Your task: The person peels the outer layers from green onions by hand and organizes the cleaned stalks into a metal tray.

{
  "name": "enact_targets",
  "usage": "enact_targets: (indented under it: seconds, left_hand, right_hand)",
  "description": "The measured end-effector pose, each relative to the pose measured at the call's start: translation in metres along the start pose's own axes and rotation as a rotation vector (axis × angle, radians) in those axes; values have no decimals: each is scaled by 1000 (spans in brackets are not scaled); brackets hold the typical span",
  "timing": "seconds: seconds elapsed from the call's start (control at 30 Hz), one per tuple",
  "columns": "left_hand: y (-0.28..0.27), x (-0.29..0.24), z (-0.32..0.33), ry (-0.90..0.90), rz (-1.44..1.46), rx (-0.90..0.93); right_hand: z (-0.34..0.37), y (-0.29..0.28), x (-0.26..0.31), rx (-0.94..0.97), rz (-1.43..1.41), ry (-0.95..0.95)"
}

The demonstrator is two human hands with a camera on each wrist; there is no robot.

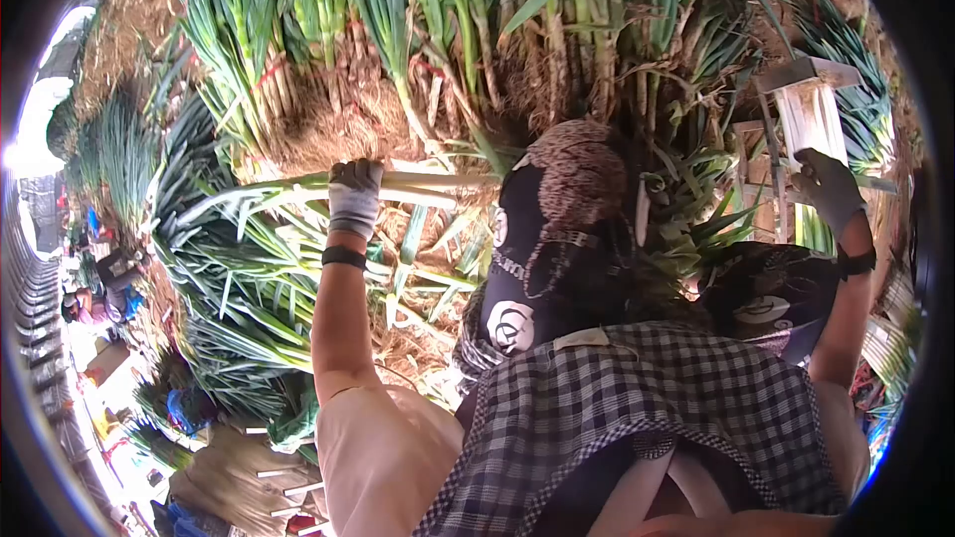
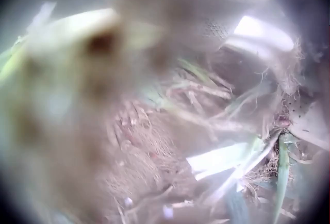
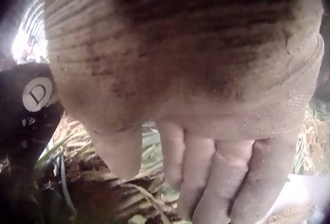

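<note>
My gloved left hand [image 1: 355, 201] grips a few long green onions [image 1: 433, 180] around their stalks. Their white ends point right toward my knee, and the green leaves trail left. In the left wrist view, the glove and stalks are blurred at the top, above pale roots [image 2: 139, 152]. At the right, my gloved right hand [image 1: 832, 191] is beside a wooden rack [image 1: 808, 72] holding white stalks [image 1: 812, 124]. The right wrist view shows its fingers [image 3: 216, 183] extended downward, with nothing gripped.
Bundles of green onions [image 1: 328, 10] stand along the far side, roots downward. A loose heap of green onions [image 1: 239, 308] lies at the left. Between the arms are my patterned knee [image 1: 577, 179] and checked apron [image 1: 637, 378]. Cut leaves [image 1: 686, 179] litter the ground.
</note>
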State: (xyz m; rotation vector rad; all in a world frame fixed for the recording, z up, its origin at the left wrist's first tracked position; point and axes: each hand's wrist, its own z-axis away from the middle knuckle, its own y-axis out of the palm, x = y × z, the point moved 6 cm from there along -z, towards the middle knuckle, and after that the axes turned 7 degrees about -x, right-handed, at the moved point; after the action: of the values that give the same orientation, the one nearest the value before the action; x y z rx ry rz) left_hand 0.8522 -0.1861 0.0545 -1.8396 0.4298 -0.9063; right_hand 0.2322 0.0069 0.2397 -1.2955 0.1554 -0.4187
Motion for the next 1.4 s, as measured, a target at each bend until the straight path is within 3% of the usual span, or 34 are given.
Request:
enact_targets:
  seconds: [0.17, 0.23, 0.3, 0.37, 0.43, 0.5, 0.57, 0.63, 0.7, 0.73, 0.8, 0.83, 0.9, 0.97, 1.03, 1.1, 1.13, 1.17, 1.23, 1.33, 1.4]
  left_hand:
    - [-43, 14, -43, 115, -239, 72]
    - [-63, 36, -59, 129, -320, -95]
    - [-79, 80, -66, 95, -517, -136]
    - [-122, 154, -83, -573, -208, 263]
    - [-217, 173, -117, -387, -113, -320]
    - [-291, 187, -137, -576, -207, -492]
    - [-355, 162, -161, -701, -71, -655]
    - [-399, 149, -186, -600, 265, -803]
    - [-433, 115, -213, -543, 532, -716]
    - [-445, 99, -224, -536, 533, -724]
    - [-455, 56, -245, -401, 1089, -812]
    - [-471, 36, -255, -386, 1064, -865]
    - [-496, 3, -278, -182, 1230, -858]
    - [-522, -42, -292, -99, 1373, -826]
    - [-523, -65, -311, 32, 1487, -658]
    - [-520, -90, -313, 80, 1413, -697]
    - [-516, -103, -314, 130, 1345, -675]
    - [-504, -115, -317, 89, 1624, -573]
    - [-481, -119, -316, 5, 1792, -539]
    - [-469, -130, -307, 12, 1948, -450]
    - [-451, -132, -302, -8, 2055, -412]
  right_hand:
    - [11, -17, 14, -129, -48, -106]
    - [16, -19, 19, -244, 31, -280]
    - [24, -31, 33, -213, -25, -213]
    - [30, -31, 38, -88, 28, -219]
    - [40, -35, 41, -147, -40, -254]
    - [44, -40, 47, -318, -9, -408]
    - [35, -40, 49, -346, -63, -414]
    - [42, -57, 71, -591, -177, -597]
    - [41, -71, 94, -688, -269, -667]
    - [36, -77, 103, -713, -343, -686]
    - [28, -82, 117, -784, -510, -755]
    - [29, -93, 126, -825, -601, -794]
    - [36, -127, 138, -1013, -621, -862]
    - [42, -158, 148, -1069, -750, -854]
    - [48, -180, 156, -1131, -874, -854]
    - [50, -184, 163, -1187, -961, -842]
    - [42, -177, 171, -1043, -985, -851]
    - [45, -168, 177, -697, -982, -825]
    - [41, -147, 175, -716, -998, -842]
    - [26, -109, 169, -532, -1104, -841]
    - [15, -87, 169, -546, -1067, -838]
